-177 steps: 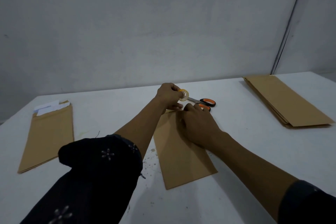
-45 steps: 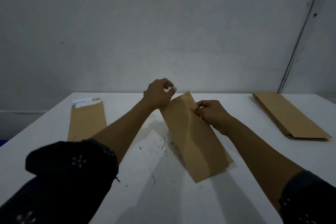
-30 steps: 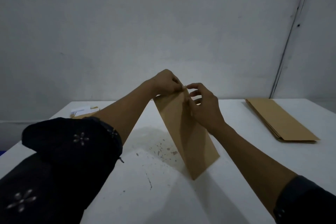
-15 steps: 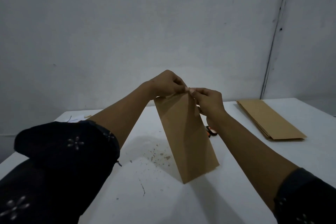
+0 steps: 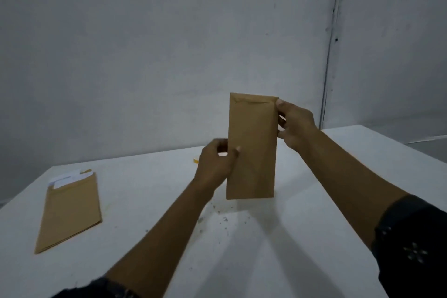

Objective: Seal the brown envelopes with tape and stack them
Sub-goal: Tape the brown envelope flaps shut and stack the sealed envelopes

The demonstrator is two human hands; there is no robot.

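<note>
Brown envelope [image 5: 251,150] held upright above white table [image 5: 242,249], flap end uppermost. Left hand [image 5: 215,164] pinching its left edge at mid-height; right hand [image 5: 294,123] gripping upper right edge. Second envelope [image 5: 70,210] flat at far left, white paper protruding

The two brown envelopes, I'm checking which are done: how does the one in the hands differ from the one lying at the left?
The held envelope is upright off the table, gripped by the left hand and right hand; the left envelope lies flat, untouched. The held envelope's flap is folded shut; the left envelope is open, white paper sticking out. Both are long brown envelopes.
</note>
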